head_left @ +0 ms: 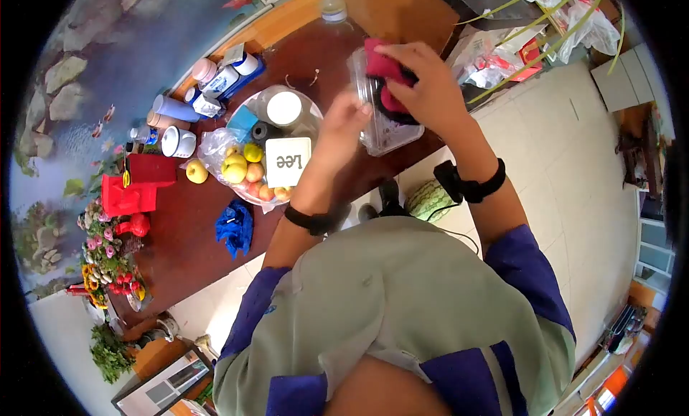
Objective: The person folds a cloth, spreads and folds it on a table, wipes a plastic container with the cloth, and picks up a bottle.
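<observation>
A clear plastic container [372,132] lies at the right edge of the dark red table. My left hand [344,122] is at its left side, with the fingers bent against the container's wall. Above the container is my right hand [420,78], its fingers wrapped round a pink and black cloth item [380,63]. More pink and black material shows under the right palm, partly hidden by the hand. Left of my left hand stands a round tray of fruit, with a white box [288,162] marked "Lee" on it.
Apples [234,168], a white-lidded jar [284,108], bottles and a white mug [178,142] stand to the left. A blue cloth [235,228] lies near the front edge. A clear bottle [333,7] stands at the back; a watermelon [428,201] is on the floor.
</observation>
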